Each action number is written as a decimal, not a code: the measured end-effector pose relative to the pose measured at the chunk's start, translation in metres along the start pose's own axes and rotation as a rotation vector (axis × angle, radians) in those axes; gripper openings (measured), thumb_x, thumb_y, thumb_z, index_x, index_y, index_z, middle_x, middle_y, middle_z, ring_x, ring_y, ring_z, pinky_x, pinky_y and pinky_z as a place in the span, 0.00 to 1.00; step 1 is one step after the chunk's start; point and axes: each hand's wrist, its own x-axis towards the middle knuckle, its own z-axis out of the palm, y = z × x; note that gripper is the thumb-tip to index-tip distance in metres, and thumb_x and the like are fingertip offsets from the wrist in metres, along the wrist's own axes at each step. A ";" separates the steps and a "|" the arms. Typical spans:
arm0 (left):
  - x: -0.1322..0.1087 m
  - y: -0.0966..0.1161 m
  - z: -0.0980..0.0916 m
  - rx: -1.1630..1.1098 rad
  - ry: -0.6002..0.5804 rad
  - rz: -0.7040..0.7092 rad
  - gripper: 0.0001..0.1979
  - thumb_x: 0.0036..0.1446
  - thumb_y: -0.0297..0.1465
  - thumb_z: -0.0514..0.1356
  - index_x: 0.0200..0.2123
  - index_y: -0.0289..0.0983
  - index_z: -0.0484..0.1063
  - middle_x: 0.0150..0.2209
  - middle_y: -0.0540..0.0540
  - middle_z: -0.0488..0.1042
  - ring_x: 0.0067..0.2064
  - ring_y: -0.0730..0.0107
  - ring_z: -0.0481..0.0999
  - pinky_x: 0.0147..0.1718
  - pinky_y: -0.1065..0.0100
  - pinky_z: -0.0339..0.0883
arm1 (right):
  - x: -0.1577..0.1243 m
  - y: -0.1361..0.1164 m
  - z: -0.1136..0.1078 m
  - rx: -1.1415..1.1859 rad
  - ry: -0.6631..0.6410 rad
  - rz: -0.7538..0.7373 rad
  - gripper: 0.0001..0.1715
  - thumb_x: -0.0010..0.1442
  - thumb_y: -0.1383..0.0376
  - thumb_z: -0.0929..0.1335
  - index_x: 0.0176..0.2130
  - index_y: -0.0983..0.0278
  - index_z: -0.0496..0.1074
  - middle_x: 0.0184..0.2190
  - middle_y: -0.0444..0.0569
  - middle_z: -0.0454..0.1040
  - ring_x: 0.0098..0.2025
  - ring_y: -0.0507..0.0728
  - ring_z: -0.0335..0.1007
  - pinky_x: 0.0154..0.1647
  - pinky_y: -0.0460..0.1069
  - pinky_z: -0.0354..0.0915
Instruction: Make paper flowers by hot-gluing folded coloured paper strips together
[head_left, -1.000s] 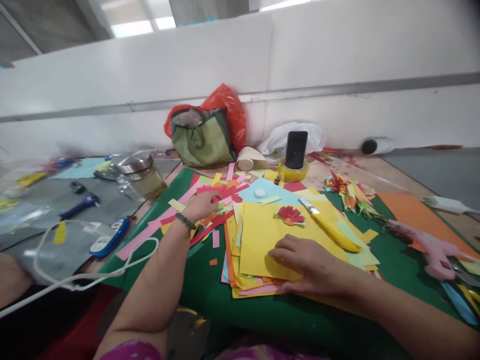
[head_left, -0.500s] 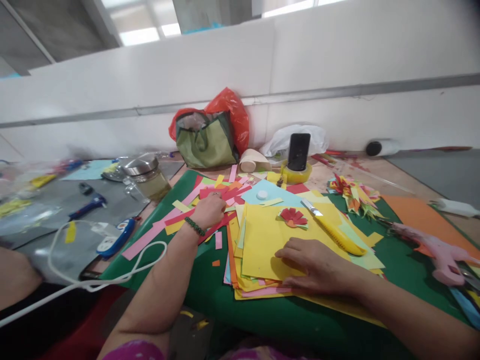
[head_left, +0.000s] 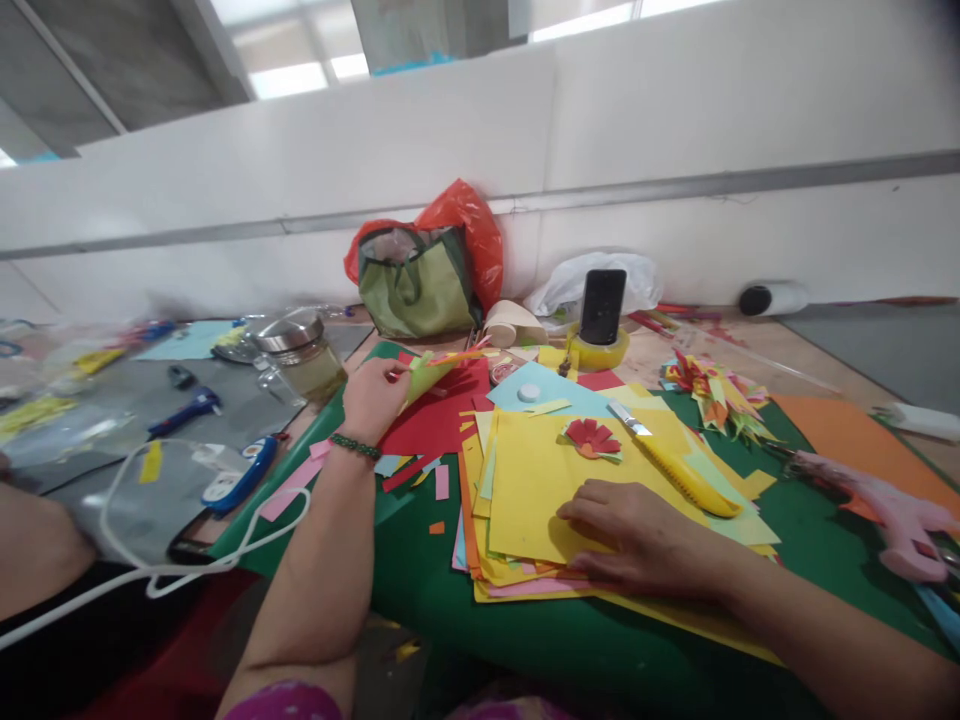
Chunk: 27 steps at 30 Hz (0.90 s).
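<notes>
My left hand [head_left: 375, 400], with a green bead bracelet on the wrist, pinches the edge of a yellow-green paper sheet [head_left: 429, 378] and holds it raised and bent. Loose paper strips lie along that sheet. Below it a red paper sheet [head_left: 457, 405] is exposed. My right hand [head_left: 626, 530] rests, fingers loosely apart, on the yellow paper [head_left: 525, 490] topping a stack of coloured sheets. A red paper flower [head_left: 592, 438] sits just beyond its fingers. To the flower's right lies a yellow utility knife [head_left: 682, 475], its blade pointing away.
A pink glue gun [head_left: 874, 490] and a bunch of paper petals [head_left: 720, 395] lie on the right. Further back stand a phone [head_left: 602, 305] on a tape roll, a green bag [head_left: 416, 285] and a glass jar [head_left: 300, 360]. A white cable [head_left: 232, 560] crosses at left, near another person's arm.
My left hand has moved left from the strip pile and now lifts the yellow-green sheet. The strips have shifted, showing more of the red sheet. My right hand stays put.
</notes>
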 end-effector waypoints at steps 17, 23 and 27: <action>0.014 -0.012 -0.019 -1.492 0.412 -0.312 0.03 0.46 0.31 0.56 0.26 0.40 0.63 0.23 0.54 0.67 0.26 0.73 0.70 0.29 0.72 0.68 | 0.002 0.000 0.000 -0.048 0.022 0.022 0.14 0.61 0.57 0.66 0.42 0.63 0.74 0.36 0.51 0.74 0.35 0.57 0.70 0.32 0.49 0.61; -0.014 0.016 -0.036 -1.466 0.272 0.126 0.04 0.53 0.34 0.55 0.30 0.41 0.61 0.31 0.50 0.77 0.35 0.65 0.77 0.36 0.64 0.71 | 0.004 0.012 0.008 -0.051 0.307 -0.108 0.15 0.61 0.59 0.68 0.46 0.64 0.73 0.35 0.52 0.76 0.35 0.57 0.74 0.33 0.49 0.68; -0.054 0.050 -0.046 -0.796 0.158 0.560 0.01 0.58 0.30 0.54 0.35 0.40 0.64 0.36 0.47 0.80 0.37 0.65 0.79 0.37 0.66 0.71 | -0.002 0.012 -0.003 -0.149 0.791 -0.199 0.16 0.63 0.61 0.66 0.51 0.61 0.68 0.41 0.55 0.76 0.42 0.58 0.75 0.40 0.51 0.71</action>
